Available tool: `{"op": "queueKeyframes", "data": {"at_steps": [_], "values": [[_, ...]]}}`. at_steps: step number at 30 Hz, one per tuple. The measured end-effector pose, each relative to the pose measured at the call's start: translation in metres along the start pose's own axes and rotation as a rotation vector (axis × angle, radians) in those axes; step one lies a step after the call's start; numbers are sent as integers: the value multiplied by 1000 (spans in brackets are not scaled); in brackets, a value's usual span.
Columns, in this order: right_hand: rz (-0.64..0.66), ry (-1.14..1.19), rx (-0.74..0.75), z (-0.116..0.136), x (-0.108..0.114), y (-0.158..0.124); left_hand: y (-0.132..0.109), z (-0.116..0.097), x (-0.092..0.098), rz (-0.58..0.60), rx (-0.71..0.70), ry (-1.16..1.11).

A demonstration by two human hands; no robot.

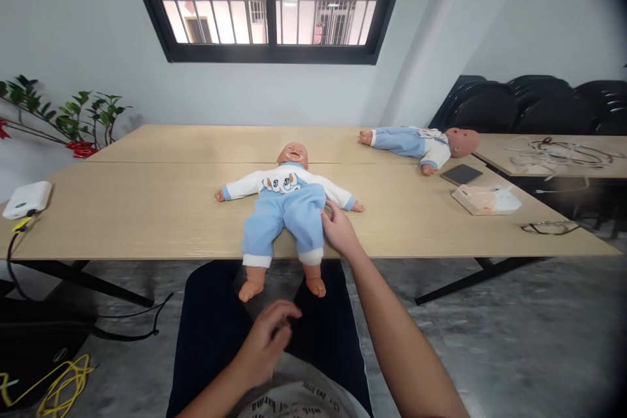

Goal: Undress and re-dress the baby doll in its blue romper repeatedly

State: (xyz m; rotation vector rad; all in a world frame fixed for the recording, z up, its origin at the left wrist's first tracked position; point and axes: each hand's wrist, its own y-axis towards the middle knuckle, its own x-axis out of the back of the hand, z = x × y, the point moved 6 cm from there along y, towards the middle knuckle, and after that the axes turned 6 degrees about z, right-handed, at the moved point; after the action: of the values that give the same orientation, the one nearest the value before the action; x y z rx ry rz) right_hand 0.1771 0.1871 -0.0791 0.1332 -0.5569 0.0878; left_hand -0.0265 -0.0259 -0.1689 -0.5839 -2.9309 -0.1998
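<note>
A baby doll in a white top and light blue trousers lies on its back in front of me. Its head points towards the window and its feet hang over the table's near edge. My right hand is at the trouser leg on the right, thumb and fingers closed on the cloth at its outer side. Over my lap, just below the doll's feet, my left hand is apart from the doll. Its fingers are loosely bent, with a gap to the thumb and nothing visible between them.
On the wooden table, a second doll lies at the back right. Near it are a dark phone, a tissue pack and glasses. A white box with a cable sits far left, by a plant.
</note>
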Motion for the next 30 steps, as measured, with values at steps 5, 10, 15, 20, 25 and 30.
{"op": "queueKeyframes", "data": {"at_steps": [5,10,15,20,25,30], "values": [[6,-8,12,4,-1,-1,-16,45,64,-257,312,-650],[41,4,18,4,-3,0,23,13,68,31,327,-1029],[48,-18,21,3,-4,-1,63,-8,24,364,221,-1256],[70,-10,43,4,-5,-1,90,-5,-15,346,127,-1207],[58,-5,32,3,-6,0,98,8,-39,301,284,-989],[59,-38,14,4,-6,-2,109,-14,-46,448,148,-1191]]}}
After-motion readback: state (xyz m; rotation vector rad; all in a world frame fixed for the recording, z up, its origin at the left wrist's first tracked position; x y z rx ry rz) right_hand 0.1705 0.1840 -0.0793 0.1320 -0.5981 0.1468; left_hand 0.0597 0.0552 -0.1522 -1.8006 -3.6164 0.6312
